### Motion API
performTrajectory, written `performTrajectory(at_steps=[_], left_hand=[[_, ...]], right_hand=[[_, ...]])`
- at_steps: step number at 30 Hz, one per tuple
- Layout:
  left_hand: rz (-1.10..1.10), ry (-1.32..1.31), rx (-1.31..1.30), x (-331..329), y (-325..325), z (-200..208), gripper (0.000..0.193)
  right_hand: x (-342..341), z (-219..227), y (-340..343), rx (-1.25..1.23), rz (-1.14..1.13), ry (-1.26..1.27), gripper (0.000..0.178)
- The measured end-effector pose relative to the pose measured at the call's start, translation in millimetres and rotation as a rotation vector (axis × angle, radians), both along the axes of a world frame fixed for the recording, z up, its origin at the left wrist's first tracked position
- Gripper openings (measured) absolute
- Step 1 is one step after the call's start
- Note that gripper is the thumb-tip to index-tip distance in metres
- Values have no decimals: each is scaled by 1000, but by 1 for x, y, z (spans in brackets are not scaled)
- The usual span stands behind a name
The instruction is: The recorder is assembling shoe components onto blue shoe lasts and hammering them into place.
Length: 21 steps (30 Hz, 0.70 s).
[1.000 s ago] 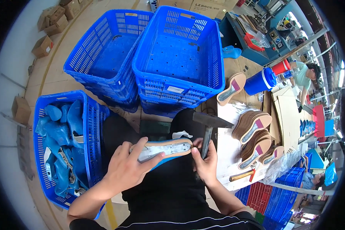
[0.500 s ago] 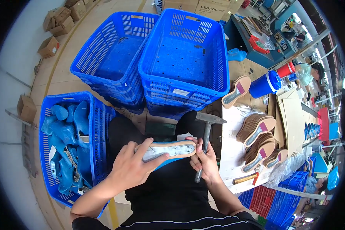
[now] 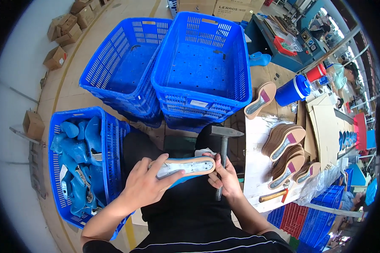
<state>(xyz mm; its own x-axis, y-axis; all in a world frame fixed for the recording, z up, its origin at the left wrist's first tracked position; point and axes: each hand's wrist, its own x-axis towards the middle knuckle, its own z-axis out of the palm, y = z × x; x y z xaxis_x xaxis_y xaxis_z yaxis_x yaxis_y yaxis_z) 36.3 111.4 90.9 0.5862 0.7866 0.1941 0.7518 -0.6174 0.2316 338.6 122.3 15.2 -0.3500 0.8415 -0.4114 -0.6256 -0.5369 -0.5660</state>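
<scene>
My left hand (image 3: 144, 184) grips a blue shoe last with a tan insole (image 3: 185, 165) on its upturned bottom, held flat over my lap. My right hand (image 3: 224, 177) steadies the insole's right end with its fingertips while holding a metal hammer (image 3: 223, 148) upright, head at the top. Both hands sit just in front of my black-clothed lap, between the crates and the white bench.
Two blue mesh crates (image 3: 200, 69) (image 3: 121, 65) stand ahead. A third crate (image 3: 76, 162) at left holds several blue lasts. On the bench (image 3: 254, 177) at right lie stacked insoles (image 3: 285, 145), a lone insole (image 3: 259, 100), a wooden-handled tool (image 3: 273, 195) and a blue jug (image 3: 293, 90).
The last and both hands have stayed nearly in place. The hammer has tilted a little more upright. The camera view shifted slightly.
</scene>
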Motion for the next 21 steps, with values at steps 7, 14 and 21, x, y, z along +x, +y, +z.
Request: performTrajectory(at_steps=[7,14,21], left_hand=[[29,9,-29,4,-3,5,67],[33,2,-21,5,-4,11,62],[49,-11,-40,6,-5,5,75]], right_hand=[[0,11,3,-63,-12,27,18],[3,10,2,-83,32,38,28],[1,14,6,-88,33,-29,34]])
